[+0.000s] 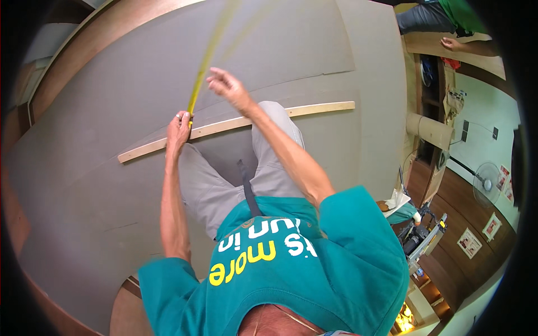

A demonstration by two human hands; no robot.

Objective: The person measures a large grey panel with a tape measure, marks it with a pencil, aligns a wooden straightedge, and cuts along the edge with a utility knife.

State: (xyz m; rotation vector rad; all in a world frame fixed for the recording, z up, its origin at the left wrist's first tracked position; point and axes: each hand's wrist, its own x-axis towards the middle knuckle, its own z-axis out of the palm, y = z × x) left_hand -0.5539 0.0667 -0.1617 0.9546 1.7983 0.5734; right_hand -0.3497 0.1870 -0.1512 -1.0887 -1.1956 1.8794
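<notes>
My left hand [178, 127] is closed around a tape measure, whose case is mostly hidden in the fingers. Its yellow blade [203, 73] runs out away from me to the far edge of the view, blurred and doubled toward its far end. To the right of the blade, my right hand [228, 89] is raised with its fingers apart, holding nothing. A long, thin wooden strip [320, 108] lies slantwise across the large grey sheet [291, 45], passing in front of my knees and beneath my left wrist and right forearm.
At the far right another person's hand [451, 44] shows beside a green shirt. A wall fan [488, 178], a brown wood-panelled wall [448, 252] and a machine with metal parts [423, 238] stand on the right. A curved wooden edge [101, 42] borders the grey sheet at the far left.
</notes>
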